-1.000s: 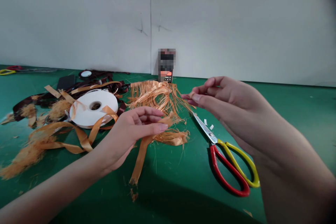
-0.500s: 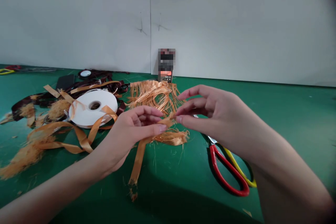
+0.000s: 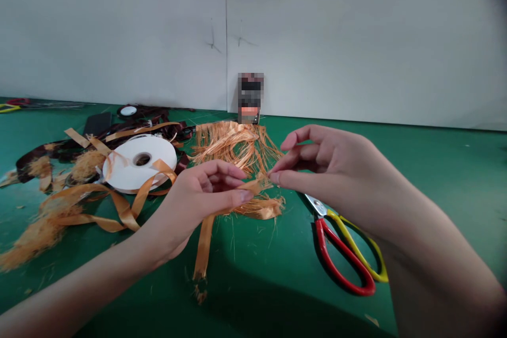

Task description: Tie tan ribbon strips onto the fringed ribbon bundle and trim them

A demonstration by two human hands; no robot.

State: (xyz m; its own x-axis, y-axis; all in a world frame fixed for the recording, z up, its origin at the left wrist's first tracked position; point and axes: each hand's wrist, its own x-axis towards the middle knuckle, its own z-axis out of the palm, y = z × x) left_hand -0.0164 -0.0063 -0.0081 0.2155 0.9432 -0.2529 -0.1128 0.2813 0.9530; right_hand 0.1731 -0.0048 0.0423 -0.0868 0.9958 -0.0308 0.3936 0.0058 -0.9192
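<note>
The left hand [image 3: 198,203] grips an orange satin ribbon strip [image 3: 204,240], its long axis hanging toward the person. The right hand [image 3: 330,169], just above red-and-yellow steel scissors [image 3: 340,253], pinches the strip's frayed upper end.

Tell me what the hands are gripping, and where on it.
The left hand grips an orange ribbon partway along, between thumb and fingers; the right hand apparently pinches its end at the fingertips.
</note>
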